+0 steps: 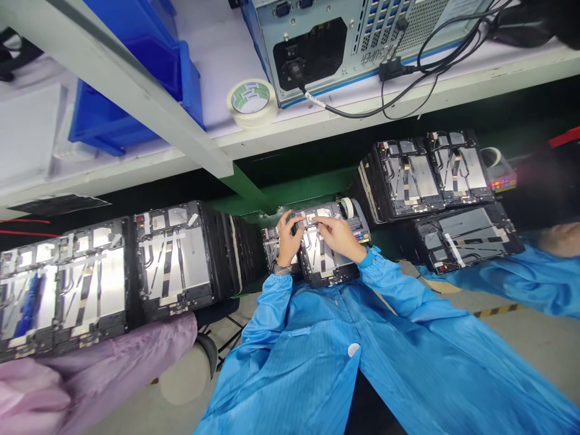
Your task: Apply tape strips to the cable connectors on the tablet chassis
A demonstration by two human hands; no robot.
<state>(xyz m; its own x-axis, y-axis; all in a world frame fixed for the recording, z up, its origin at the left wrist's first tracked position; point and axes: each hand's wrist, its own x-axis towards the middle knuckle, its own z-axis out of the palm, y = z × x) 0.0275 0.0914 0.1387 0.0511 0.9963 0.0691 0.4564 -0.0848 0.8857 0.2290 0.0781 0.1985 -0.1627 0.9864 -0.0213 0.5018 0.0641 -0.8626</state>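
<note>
An opened flat electronic device, with a black frame, silver plates and dark ribbon cables, lies right in front of me. My left hand is over its upper left corner, fingers bent and thumb and forefinger drawn together. From the right, my right hand reaches across the upper part, its fingertips close together near the left ones. Whatever small thing the fingertips hold is too small to make out. Part of a similar device shows to the left of my left hand. A tape roll on a dispenser is just beyond my right hand.
Stacks of similar devices stand at left and right. A co-worker's pink sleeve is at left, another's blue sleeve at right. Above, a white shelf edge carries a masking tape roll, blue bins and a computer case.
</note>
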